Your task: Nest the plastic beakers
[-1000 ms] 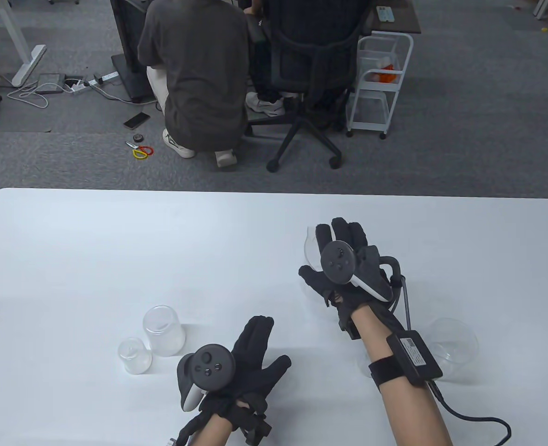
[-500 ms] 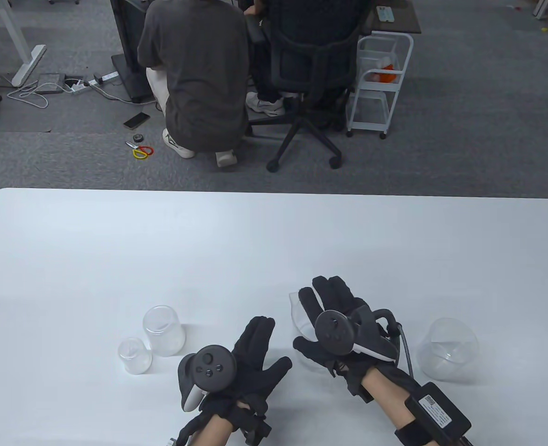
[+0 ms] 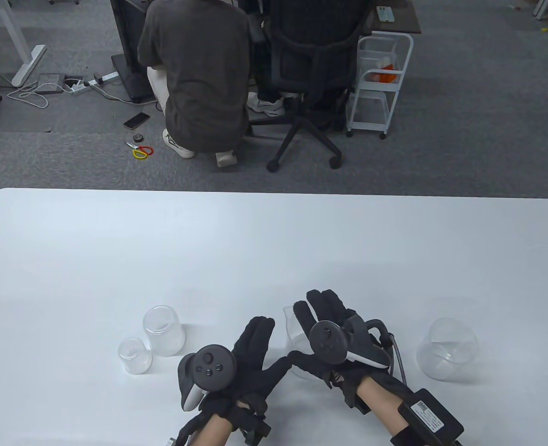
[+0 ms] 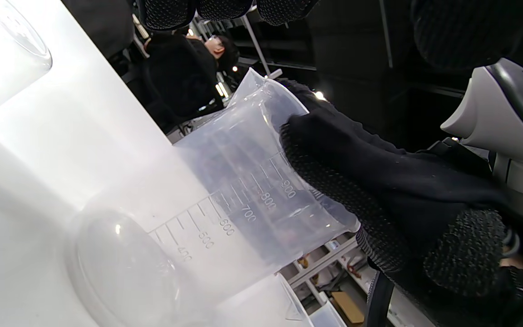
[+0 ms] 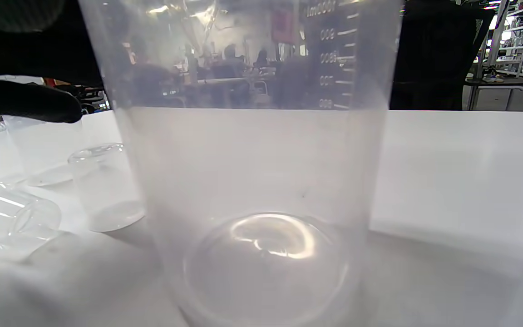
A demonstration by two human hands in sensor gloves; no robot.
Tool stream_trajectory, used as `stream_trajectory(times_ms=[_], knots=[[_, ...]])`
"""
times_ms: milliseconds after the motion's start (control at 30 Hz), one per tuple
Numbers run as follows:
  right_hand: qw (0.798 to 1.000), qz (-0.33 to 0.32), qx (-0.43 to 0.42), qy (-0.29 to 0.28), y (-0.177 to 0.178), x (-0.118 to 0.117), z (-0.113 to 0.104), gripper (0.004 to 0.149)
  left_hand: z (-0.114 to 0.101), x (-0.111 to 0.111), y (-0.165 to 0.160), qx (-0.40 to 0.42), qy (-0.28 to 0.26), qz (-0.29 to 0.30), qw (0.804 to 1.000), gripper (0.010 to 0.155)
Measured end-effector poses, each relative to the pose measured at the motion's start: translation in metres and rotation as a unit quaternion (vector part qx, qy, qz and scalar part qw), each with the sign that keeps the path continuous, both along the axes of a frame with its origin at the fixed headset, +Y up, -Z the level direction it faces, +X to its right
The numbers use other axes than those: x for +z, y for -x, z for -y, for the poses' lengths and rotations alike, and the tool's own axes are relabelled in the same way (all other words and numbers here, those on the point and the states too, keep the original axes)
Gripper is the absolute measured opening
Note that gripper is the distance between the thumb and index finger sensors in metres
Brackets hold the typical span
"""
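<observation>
Two hands in black sensor gloves reach in from the near edge of the tabletop, each with a round dark tracker strapped to its back. The left hand [image 3: 241,357] lies palm down, fingers together and pointing away, thumb spread toward the right. The right hand [image 3: 332,339] is just beside it, fingers and thumb curled in a grip. A black box is strapped to the bare right forearm, with a cable attached.

Graduation figures 400, 500, 600, 700, 800 and 900 are read on the wall of the clear beaker [image 4: 243,204]; other print stays illegible.
</observation>
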State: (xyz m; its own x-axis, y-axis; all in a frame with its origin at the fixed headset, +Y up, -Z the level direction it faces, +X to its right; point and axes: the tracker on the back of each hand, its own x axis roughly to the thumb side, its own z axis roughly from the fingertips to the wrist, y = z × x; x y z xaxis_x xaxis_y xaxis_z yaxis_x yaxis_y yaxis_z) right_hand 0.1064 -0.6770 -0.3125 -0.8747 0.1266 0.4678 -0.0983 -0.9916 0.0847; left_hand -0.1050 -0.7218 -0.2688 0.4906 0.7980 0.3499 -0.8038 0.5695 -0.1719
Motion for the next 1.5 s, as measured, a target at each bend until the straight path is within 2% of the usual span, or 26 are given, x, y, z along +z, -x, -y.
stream_trajectory(times_ms=[200, 267, 467, 633, 833, 1133, 1200, 1267, 1367, 1500], knots=[[0.999, 0.010, -0.039, -0.002, -0.018, 0.004, -0.020, 0.096, 0.000, 0.001, 0.000, 0.002, -0.001, 0.000, 1.000, 0.087], [0.997, 0.031, -0.054, -0.038, -0.030, 0.006, -0.030, 0.090, 0.000, 0.001, -0.001, -0.001, -0.001, 0.002, 1.000, 0.087], [0.987, 0.124, -0.027, -0.100, -0.087, 0.008, -0.047, 0.082, 0.000, 0.001, -0.002, -0.004, -0.003, 0.004, 1.000, 0.087], [0.972, 0.213, 0.014, -0.097, -0.142, 0.008, -0.040, 0.082, 0.000, 0.001, -0.002, -0.005, -0.005, 0.004, 1.000, 0.087], [0.948, 0.317, 0.003, -0.028, -0.203, 0.005, -0.008, 0.083, 0.000, 0.001, -0.002, -0.008, -0.004, 0.003, 1.000, 0.087], [0.934, 0.351, -0.055, 0.042, -0.236, 0.006, 0.036, 0.091, 0.000, 0.001, -0.002, -0.013, -0.002, 0.003, 1.000, 0.087], [0.930, 0.351, -0.091, 0.057, -0.238, 0.005, 0.041, 0.092, 0.000, 0.002, -0.002, -0.011, -0.001, 0.004, 1.000, 0.087], [0.928, 0.356, -0.093, 0.060, -0.239, 0.004, 0.040, 0.095, 0.000, 0.002, -0.003, -0.012, -0.001, 0.004, 1.000, 0.087], [0.918, 0.370, -0.083, 0.112, -0.238, -0.001, 0.035, 0.099, 0.000, 0.002, -0.003, -0.013, -0.001, 0.004, 1.000, 0.087], [0.905, 0.393, -0.093, 0.136, -0.234, -0.008, 0.028, 0.095, 0.000, 0.002, -0.002, -0.014, 0.000, 0.003, 1.000, 0.087]])
